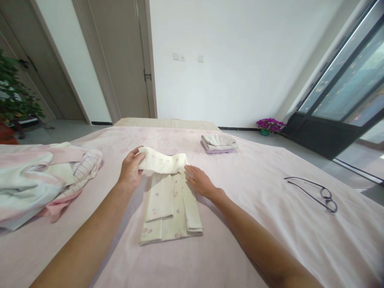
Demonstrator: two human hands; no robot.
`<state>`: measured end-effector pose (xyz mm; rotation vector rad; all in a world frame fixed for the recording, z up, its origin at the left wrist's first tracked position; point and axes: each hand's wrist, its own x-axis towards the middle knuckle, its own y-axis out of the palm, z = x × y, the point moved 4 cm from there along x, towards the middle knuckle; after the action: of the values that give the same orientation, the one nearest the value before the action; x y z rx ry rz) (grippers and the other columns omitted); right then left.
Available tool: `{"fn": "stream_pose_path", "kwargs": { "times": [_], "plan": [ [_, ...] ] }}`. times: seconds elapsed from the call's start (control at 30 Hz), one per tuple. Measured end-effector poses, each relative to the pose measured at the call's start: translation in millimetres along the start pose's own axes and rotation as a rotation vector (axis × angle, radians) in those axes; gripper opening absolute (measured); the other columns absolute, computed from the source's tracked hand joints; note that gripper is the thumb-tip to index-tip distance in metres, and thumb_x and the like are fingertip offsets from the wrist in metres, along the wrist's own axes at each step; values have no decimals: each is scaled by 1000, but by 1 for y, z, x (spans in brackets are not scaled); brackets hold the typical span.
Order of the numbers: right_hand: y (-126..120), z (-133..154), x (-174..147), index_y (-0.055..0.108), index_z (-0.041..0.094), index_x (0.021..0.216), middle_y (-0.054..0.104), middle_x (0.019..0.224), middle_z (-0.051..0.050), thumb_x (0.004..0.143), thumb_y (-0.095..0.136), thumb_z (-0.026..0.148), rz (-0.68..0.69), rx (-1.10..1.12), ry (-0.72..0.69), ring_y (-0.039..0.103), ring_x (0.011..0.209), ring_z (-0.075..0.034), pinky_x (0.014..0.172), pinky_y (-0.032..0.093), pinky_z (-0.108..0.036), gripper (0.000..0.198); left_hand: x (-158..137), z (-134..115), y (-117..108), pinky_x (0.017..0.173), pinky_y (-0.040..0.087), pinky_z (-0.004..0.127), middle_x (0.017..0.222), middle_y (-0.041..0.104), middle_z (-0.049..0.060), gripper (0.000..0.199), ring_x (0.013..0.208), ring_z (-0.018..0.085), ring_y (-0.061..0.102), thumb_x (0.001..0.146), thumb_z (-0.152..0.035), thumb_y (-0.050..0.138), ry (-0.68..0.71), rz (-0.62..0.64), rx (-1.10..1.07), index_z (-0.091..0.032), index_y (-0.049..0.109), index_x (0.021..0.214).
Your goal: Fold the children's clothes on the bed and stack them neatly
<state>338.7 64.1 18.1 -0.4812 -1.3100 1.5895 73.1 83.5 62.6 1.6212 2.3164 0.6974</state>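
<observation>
A cream garment with small printed motifs (178, 208) lies partly folded on the pink cloth in front of me, its sleeves turned in over the body. My left hand (131, 167) pinches the left end of its far edge and lifts that strip off the cloth. The raised strip sags in the middle between my hands. My right hand (199, 181) is at the strip's right end, fingers stretched toward the fabric and touching it; the thumb is mostly hidden, and whether it grips cannot be made out.
Left is a loose heap of pink, white and striped clothes (45, 176). A small stack of folded clothes (218, 143) sits farther back. Black-framed glasses (325, 198) lie on the pink cloth (255, 224) at right. Beyond stand purple flowers (270, 125) and a leafy plant (18, 88).
</observation>
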Motion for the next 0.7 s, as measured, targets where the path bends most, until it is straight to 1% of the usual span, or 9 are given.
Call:
{"fn": "stream_pose_path", "kwargs": {
  "times": [0.1, 0.17, 0.27, 0.37, 0.43, 0.57, 0.63, 0.7],
  "plan": [
    [4, -14, 21, 50, 13, 140, 53, 142, -14, 96, 43, 24, 17, -9, -34, 46, 133, -24, 111, 35, -39, 46, -13, -13, 13, 56, 44, 20, 77, 67, 0, 44, 64, 12, 60, 60, -19, 77, 66, 68, 91, -16, 68, 103],
    [8, -22, 34, 53, 15, 137, 58, 137, -13, 95, 44, 22, 32, -6, -20, 51, 127, -23, 108, 37, -39, 44, -24, -19, 23, 57, 44, 19, 78, 68, 1, 41, 65, 13, 60, 62, -19, 78, 109, 133, 147, -16, 69, 102],
    [11, -33, 52, 57, 20, 134, 64, 128, -9, 91, 46, 18, 36, 58, 70, 56, 118, -22, 104, 38, -36, 44, -43, -24, 37, 57, 44, 20, 81, 69, 3, 33, 66, 13, 59, 67, -17, 76, 161, 240, 266, -18, 72, 100],
    [14, -45, 69, 64, 24, 126, 68, 121, -5, 87, 48, 16, 42, 191, 165, 58, 113, -22, 101, 39, -33, 43, -65, -24, 51, 58, 44, 21, 81, 70, 2, 25, 64, 14, 59, 73, -15, 73, 253, 377, 500, -21, 74, 98],
    [16, -50, 80, 69, 26, 118, 69, 119, -3, 85, 49, 17, 54, 265, 184, 59, 112, -22, 99, 40, -32, 40, -82, -21, 60, 65, 47, 23, 85, 72, 1, 25, 69, 15, 61, 78, -13, 68, 336, 507, 675, -24, 73, 100],
    [19, -56, 93, 74, 24, 100, 73, 105, -1, 85, 48, 20, 69, 374, 192, 63, 101, -21, 89, 46, -29, 30, -117, -6, 75, 82, 48, 28, 102, 72, 0, 29, 91, 17, 65, 86, -9, 56, 508, 807, 960, -25, 68, 107],
    [20, -58, 97, 74, 20, 90, 74, 93, -3, 86, 47, 23, 72, 413, 211, 64, 90, -19, 80, 47, -27, 27, -130, 6, 78, 84, 47, 30, 103, 71, 1, 28, 95, 18, 64, 87, -7, 54, 593, 926, 1070, -23, 66, 108],
    [20, -60, 101, 71, 17, 81, 72, 81, -4, 87, 46, 26, 75, 442, 242, 62, 76, -17, 69, 47, -25, 27, -138, 19, 78, 83, 48, 30, 100, 71, 1, 27, 93, 18, 64, 88, -7, 53, 649, 1015, 1154, -22, 65, 107]
  ]
}}
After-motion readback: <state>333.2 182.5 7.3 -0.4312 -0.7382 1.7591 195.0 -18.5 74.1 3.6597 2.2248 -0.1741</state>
